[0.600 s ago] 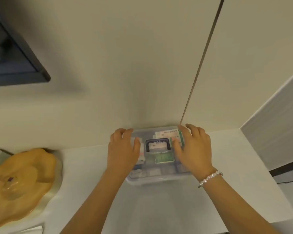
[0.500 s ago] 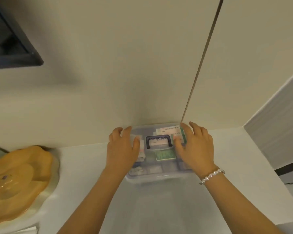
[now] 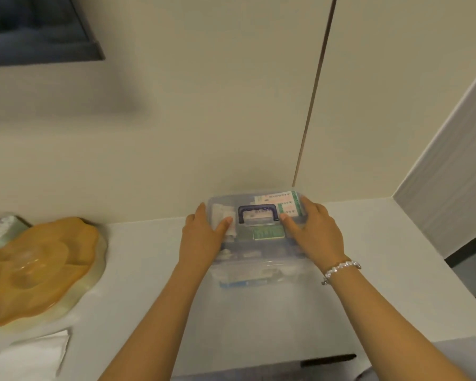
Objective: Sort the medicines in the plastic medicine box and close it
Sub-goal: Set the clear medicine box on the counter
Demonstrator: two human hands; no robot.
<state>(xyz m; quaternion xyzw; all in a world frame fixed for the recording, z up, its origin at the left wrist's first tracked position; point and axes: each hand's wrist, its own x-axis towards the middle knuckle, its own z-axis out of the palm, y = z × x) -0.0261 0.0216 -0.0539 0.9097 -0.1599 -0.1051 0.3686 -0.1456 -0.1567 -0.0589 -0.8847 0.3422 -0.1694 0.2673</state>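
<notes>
Hands, two, bare: left hand (image 3: 204, 235) lies on the left part of the lid, fingers fairly straight, thumb pointing in toward the handle; right hand (image 3: 312, 231) lies on the right part, fingers spread and bent over the far right corner, a beaded bracelet (image 3: 340, 269) at the wrist. Neither curls round anything; both press flat, presumably to seat the lid evenly on both sides at once.

Plastic medicine box (image 3: 256, 237): clear, lid on, standing on the white worktop (image 3: 382, 257) with its far edge just beside the wall. Whether the front latches are engaged cannot be told.

Carry handle (image 3: 257, 213): dark blue, folded flat in the lid's middle, between the two hands, untouched.

Contents, seen through the lid: pink-and-green medicine cartons (image 3: 279, 200) at the far right, a green packet (image 3: 268, 232) below the handle, white items at the left. Sorting appears finished; closing looks like the step in hand.

Other holdings: amber scalloped dish (image 3: 39, 268) well apart at the left; white paper (image 3: 33, 353) near the front left edge.
</notes>
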